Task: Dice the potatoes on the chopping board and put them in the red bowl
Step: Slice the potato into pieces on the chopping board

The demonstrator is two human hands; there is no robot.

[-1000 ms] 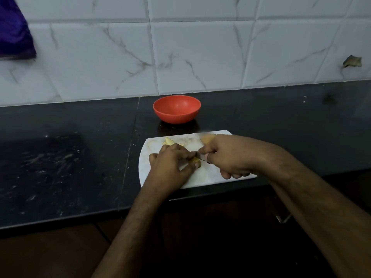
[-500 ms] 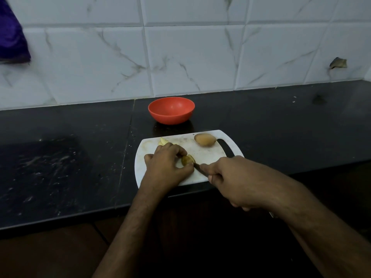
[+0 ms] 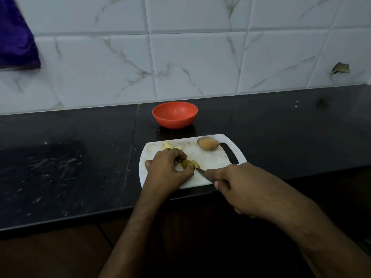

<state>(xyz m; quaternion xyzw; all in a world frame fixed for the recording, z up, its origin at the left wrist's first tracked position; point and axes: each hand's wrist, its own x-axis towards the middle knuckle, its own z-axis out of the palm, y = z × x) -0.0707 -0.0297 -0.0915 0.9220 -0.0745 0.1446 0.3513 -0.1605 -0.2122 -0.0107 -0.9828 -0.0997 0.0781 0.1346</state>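
A white chopping board (image 3: 212, 161) lies at the front edge of the black counter. My left hand (image 3: 166, 169) pinches a cut potato piece (image 3: 188, 163) on the board. My right hand (image 3: 241, 187) grips a knife (image 3: 203, 174) whose tip points at that piece from the near right. A whole brown potato (image 3: 207, 143) sits at the board's far right, beside the handle slot. Several pale cut pieces (image 3: 170, 146) lie at the board's far left, partly hidden by my left hand. The red bowl (image 3: 174, 114) stands behind the board and looks empty.
The black counter (image 3: 70, 167) stretches left and right of the board, with a white tiled wall (image 3: 190, 57) behind it. A purple cloth (image 3: 16, 37) hangs at the upper left. The board's near edge reaches the counter's front edge.
My right hand drew the knife back toward me and to the right, off the potato piece, uncovering the whole potato. My left hand stayed on the piece.
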